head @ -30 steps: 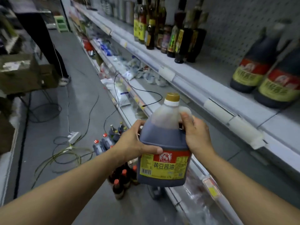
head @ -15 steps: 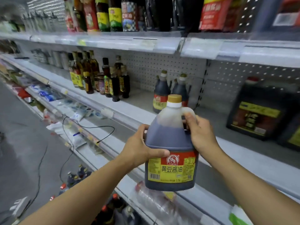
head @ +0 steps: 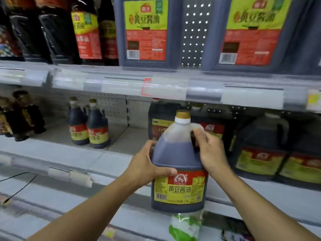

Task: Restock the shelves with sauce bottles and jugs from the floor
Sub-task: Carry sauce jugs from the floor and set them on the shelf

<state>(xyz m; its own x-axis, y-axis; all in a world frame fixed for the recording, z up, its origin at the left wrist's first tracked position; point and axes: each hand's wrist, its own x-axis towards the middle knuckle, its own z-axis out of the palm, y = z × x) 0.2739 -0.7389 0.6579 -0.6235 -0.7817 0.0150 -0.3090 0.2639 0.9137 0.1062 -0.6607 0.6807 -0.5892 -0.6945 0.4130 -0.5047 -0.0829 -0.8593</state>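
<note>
I hold a dark soy sauce jug (head: 177,159) with a gold cap and a red-and-yellow label in the air in front of the middle shelf (head: 97,153). My left hand (head: 147,164) grips its left side, thumb across the front above the label. My right hand (head: 211,150) curls round the handle at the jug's upper right. Matching jugs (head: 260,146) stand on the same shelf to the right, and two smaller dark bottles (head: 88,126) stand to the left, with a bare gap between them.
The upper shelf (head: 156,82) carries large square canisters (head: 145,32) and tall dark bottles (head: 86,30). More bottles (head: 20,115) stand at the far left of the middle shelf. A green-and-white packet (head: 184,226) lies on a lower shelf below the jug. A black cable (head: 19,186) runs at the left.
My view has turned from the aisle floor up and right to face the shelves. Both hands have carried the jug up to the middle shelf's height, keeping the same grip.
</note>
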